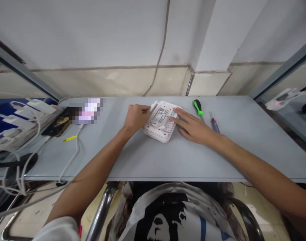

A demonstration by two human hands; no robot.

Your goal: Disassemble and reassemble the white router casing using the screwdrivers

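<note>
A white vented router (159, 126) lies upside down on the grey table (233, 159), a printed label on its underside. My left hand (137, 117) grips its left side, fingertips at a white flat tab (154, 106) at the upper left corner. My right hand (193, 126) lies across its right side, fingers stretched over the casing. Just beyond that hand are a green-and-black handled screwdriver (198, 107) and a small red-tipped screwdriver (214, 124), neither touched.
At the left of the table sit a white power strip (19, 124) with plugged-in chargers and tangled cables, a dark flat case (58, 123) and a blurred object (88, 112). A wall rises behind the table. Metal chair arms show below its front edge.
</note>
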